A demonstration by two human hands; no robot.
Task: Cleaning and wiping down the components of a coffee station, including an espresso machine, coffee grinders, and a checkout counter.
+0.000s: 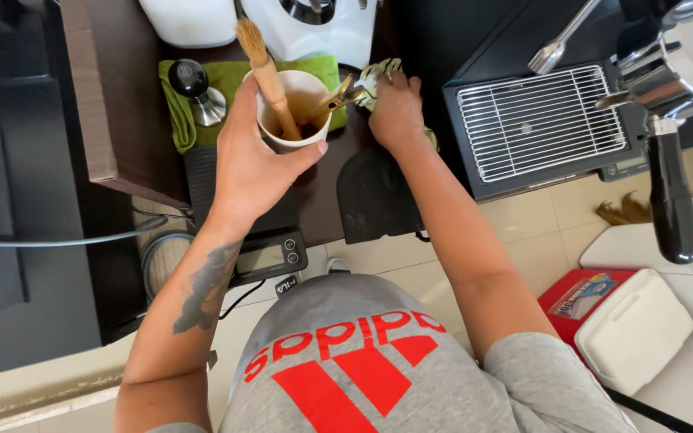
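Observation:
My left hand (252,160) grips a white paper cup (294,108) that holds a wooden-handled brush (262,64) and dark coffee residue. It is held above the dark counter (114,96), over a black scale (270,255). My right hand (395,108) is closed on a metal tool with a wooden handle (354,91), its tip pointing into the cup's rim. A green cloth (234,80) lies behind the cup with a black-knobbed tamper (196,90) on it.
An espresso machine's wire drip tray (535,120) and a black portafilter handle (672,196) are at the right. A white grinder (314,24) stands at the back. A black tamping mat (374,196) lies under my right forearm. A red and white cooler (615,321) sits on the tiled floor.

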